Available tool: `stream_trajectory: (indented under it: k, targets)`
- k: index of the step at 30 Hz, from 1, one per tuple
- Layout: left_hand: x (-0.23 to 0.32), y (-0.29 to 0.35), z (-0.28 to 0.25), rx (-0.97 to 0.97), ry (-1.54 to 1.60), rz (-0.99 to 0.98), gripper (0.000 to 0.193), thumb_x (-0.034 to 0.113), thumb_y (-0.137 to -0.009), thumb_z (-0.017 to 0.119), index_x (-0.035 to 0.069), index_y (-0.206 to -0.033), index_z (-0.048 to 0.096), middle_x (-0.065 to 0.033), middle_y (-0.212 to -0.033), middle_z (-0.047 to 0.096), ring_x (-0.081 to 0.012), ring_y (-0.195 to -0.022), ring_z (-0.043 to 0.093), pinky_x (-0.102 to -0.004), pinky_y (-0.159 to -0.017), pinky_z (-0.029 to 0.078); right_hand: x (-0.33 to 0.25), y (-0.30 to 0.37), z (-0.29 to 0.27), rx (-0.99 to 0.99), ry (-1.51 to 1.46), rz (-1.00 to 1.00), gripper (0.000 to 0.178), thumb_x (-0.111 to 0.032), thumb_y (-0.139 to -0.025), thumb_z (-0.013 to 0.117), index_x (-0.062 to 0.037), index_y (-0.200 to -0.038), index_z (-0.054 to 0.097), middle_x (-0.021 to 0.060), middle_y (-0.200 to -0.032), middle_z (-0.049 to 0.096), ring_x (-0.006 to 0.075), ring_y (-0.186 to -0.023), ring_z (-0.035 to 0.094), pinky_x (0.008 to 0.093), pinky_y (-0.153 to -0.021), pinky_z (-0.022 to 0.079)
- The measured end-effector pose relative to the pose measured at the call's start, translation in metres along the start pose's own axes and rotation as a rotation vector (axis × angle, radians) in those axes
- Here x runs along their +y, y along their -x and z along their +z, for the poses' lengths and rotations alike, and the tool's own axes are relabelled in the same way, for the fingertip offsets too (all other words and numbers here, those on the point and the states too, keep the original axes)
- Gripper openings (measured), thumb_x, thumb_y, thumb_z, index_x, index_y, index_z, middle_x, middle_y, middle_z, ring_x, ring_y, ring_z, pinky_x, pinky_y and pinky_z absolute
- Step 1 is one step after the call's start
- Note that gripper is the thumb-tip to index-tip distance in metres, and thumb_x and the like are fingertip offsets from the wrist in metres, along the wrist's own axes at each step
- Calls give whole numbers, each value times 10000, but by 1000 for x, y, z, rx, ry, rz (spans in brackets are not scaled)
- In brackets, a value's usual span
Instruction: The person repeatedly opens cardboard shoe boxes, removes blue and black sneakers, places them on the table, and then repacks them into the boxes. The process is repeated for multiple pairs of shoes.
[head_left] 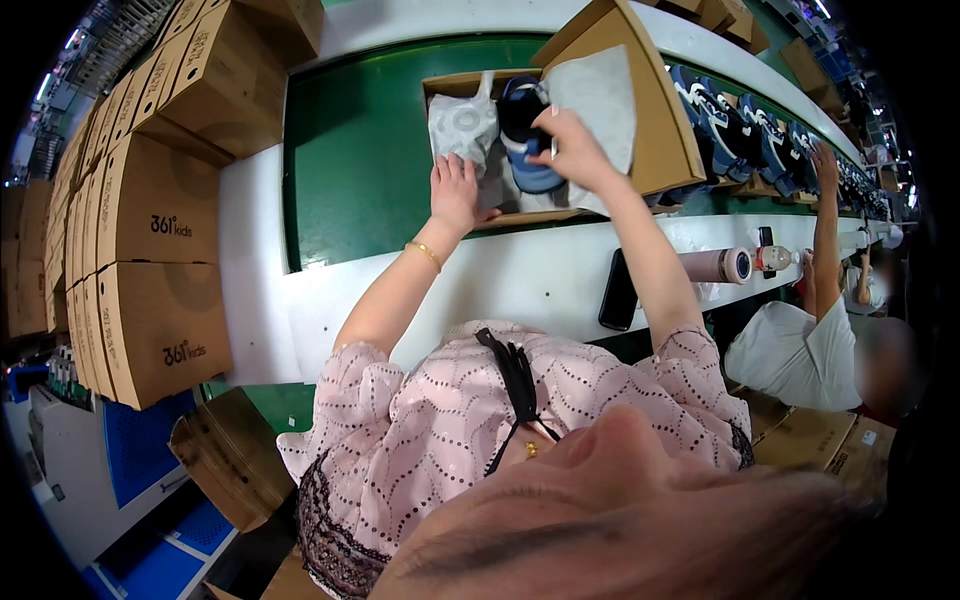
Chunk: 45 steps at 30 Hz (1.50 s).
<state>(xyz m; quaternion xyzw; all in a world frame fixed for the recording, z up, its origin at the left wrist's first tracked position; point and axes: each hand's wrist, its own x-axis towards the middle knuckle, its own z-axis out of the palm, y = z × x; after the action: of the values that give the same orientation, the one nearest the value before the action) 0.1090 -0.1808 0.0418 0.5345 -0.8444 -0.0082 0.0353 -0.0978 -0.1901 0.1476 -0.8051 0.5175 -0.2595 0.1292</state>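
In the head view, the blue shoe (534, 172) lies in the open cardboard box (672, 135) at the upper middle of the frame, on the counter (470, 290), just right of a white wrapped bundle (462, 128). The right hand (577, 150) is nearer, at the shoe's right side, so the shoe lies left of it; its thumb and fingers are parted, and whether they press on the shoe I cannot tell. The left hand (456, 192), fingers extended, rests at the bundle's lower end. The shoe's long axis runs up and down the frame, its dark opening toward the top, its toe seemingly toward the bottom.
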Motion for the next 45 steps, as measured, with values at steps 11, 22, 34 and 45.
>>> stream_trajectory:
  k: [11, 22, 34, 45]
  targets:
    - [-61, -4, 0, 478, 592, -415, 234, 231, -857, 541, 44, -719, 565, -134, -760, 577, -266, -723, 587, -403, -621, 466, -39, 45, -79, 405, -819, 209, 357, -52, -806, 685, -15, -1115, 510, 18, -1021, 553, 97, -945, 502, 231, -864, 391]
    - [29, -17, 7, -216, 439, -195, 585, 235, -747, 658, -20, -1221, 429, -269, -1220, 480, -380, -1135, 483, -433, -898, 450, -35, 54, -84, 643, -626, 213, 192, -113, -812, 710, -24, -887, 558, -33, -799, 520, 47, -754, 447, 182, -697, 361]
    - [36, -22, 61, 322, 39, -101, 688, 204, -675, 692, -59, -1248, 416, -234, -1289, 421, -394, -1208, 395, -469, -1014, 325, -24, 75, -98, 709, -437, 23, 219, -60, -769, 720, -30, -877, 532, 11, -816, 490, 103, -763, 478, 213, -705, 378]
    - [26, -63, 99, 178, 910, -72, 758, 331, -758, 729, 58, -1370, 376, -114, -1372, 439, -292, -1269, 383, -347, -1059, 295, -17, 75, -96, 753, -475, 33, 211, -109, -772, 727, -34, -861, 551, -5, -784, 508, 72, -736, 478, 203, -668, 381]
